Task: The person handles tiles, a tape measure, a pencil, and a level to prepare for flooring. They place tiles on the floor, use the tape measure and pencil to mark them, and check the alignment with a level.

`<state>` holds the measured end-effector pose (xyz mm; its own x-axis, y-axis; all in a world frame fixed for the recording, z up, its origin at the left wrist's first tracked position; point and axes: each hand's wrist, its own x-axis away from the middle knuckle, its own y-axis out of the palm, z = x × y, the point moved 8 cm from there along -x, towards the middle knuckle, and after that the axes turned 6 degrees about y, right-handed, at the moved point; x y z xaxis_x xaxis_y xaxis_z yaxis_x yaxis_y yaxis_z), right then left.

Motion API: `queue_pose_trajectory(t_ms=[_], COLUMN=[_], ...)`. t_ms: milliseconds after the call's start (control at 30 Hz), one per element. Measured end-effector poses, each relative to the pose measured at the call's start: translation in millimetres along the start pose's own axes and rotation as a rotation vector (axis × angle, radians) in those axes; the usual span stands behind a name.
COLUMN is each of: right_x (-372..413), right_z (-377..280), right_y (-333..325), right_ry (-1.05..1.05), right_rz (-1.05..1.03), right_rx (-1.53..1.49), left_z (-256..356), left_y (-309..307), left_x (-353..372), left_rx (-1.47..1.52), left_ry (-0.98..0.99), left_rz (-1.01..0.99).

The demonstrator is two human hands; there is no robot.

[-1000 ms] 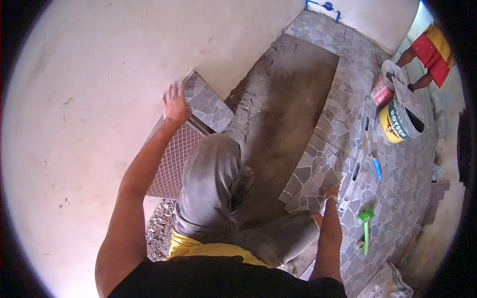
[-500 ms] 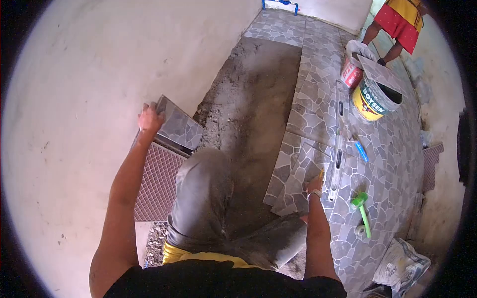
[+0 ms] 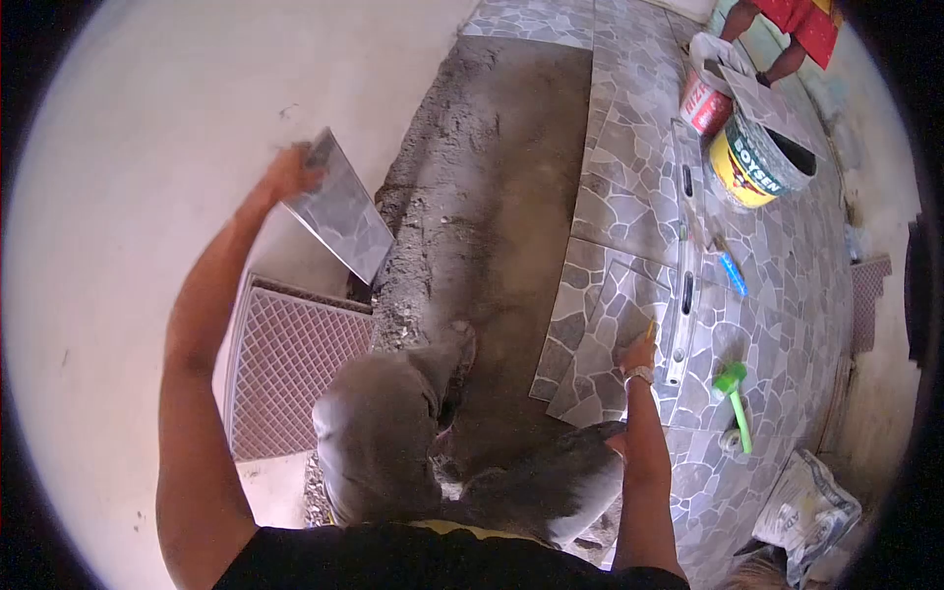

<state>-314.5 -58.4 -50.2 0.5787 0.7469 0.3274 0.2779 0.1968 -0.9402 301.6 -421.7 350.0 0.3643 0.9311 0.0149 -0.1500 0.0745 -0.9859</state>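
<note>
My left hand [image 3: 295, 172] grips the upper edge of a grey stone-pattern tile [image 3: 344, 216], which stands tilted beside the wall; motion smears the fingers slightly. Below it, a stack of tiles [image 3: 300, 369] leans with its ribbed pinkish back showing. My right hand [image 3: 637, 354] rests low over a loose floor tile [image 3: 600, 369] that lies askew on the laid ones. From its fingers sticks a thin yellow pencil [image 3: 651, 329]. Just right of this hand lies a long metal spirit level [image 3: 682, 324].
A bare strip of grey mortar [image 3: 492, 197] runs between wall and laid tiles. On the right are a yellow-green bucket [image 3: 742, 172], a red-white bucket [image 3: 703, 103], a blue-handled tool [image 3: 733, 273], a green mallet [image 3: 736, 398] and a white sack [image 3: 801, 511]. Another person [image 3: 787, 49] stands beyond the buckets.
My left hand has lifted the tile up and away from the stack, whose ribbed back now shows more fully. The view has shifted; my right hand stays at the loose floor tile.
</note>
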Motion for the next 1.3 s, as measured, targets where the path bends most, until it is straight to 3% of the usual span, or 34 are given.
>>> queue_pose_trajectory(t_ms=[33, 100, 167, 233, 300, 400, 500, 567, 667, 767, 833, 900, 967, 1067, 1167, 1300], right_x=[16.8, 18.4, 12.4, 11.3, 6.5, 1.4, 12.5, 16.9, 19.9, 19.8, 18.8, 15.8, 17.7, 19.1, 14.2, 13.8], right_z=[-12.8, -25.0, -15.5, -13.0, -3.8, 0.8, -4.6, -5.9, -7.2, -7.4, -9.3, -3.0, -7.7, -5.6, -5.2, -4.2], right_y=[-29.8, -43.1, -31.8, -33.1, -24.9, -15.7, -26.3, -29.0, -29.1, -33.9, -28.7, -22.9, -28.3, -28.1, -23.2, -21.9], right_ry=[-0.015, -0.033, -0.028, 0.042, 0.037, 0.061, -0.026, -0.028, 0.005, 0.029, 0.037, 0.057, 0.067, 0.051, 0.034, 0.023], right_rz=[-0.008, 0.012, 0.066, 0.045, 0.056, -0.078, 0.099, 0.105, 0.106, 0.080, 0.049, 0.021, -0.008, -0.021, -0.012, 0.007], right_rx=[-0.012, -0.037, -0.055, -0.168, -0.201, -0.071, -0.055, -0.091, -0.095, -0.073, -0.075, -0.076, -0.110, -0.092, -0.086, -0.067], left_z=[8.8, 10.9, 22.1, 11.4, -3.4, -8.9, -9.5, -0.6, -20.8, -55.6, -54.5, -58.5, -72.6, -68.1, -81.7, -89.0], left_y=[-17.9, -39.7, -59.8, -65.6, -55.0, -33.7, -10.2, 7.6, 43.3, 56.8, 63.9, 60.1, 55.9, 53.8, 59.5, 63.5], left_x=[-14.1, -55.4, -85.3, -130.9, -179.7, -238.3, -281.2, -296.5, -321.2, -352.3, -345.7, -333.6, -305.1, -263.2, -243.2, -232.1], left_rx=[-0.081, 0.021, 0.086, -0.031, 0.026, 0.037, -0.004, -0.133, -0.096, -0.037, -0.127, 0.018, 0.401, 0.628, 0.874, 0.698], left_ry=[0.131, 0.289, 0.173, 0.284, 0.233, 0.190, 0.133, 0.153, -0.005, 0.030, 0.202, 0.207, 0.038, -0.041, 0.154, 0.101], left_rz=[0.087, 0.043, 0.104, 0.201, 0.245, 0.258, 0.271, 0.298, 0.254, 0.211, 0.022, 0.000, 0.140, 0.094, 0.101, 0.201])
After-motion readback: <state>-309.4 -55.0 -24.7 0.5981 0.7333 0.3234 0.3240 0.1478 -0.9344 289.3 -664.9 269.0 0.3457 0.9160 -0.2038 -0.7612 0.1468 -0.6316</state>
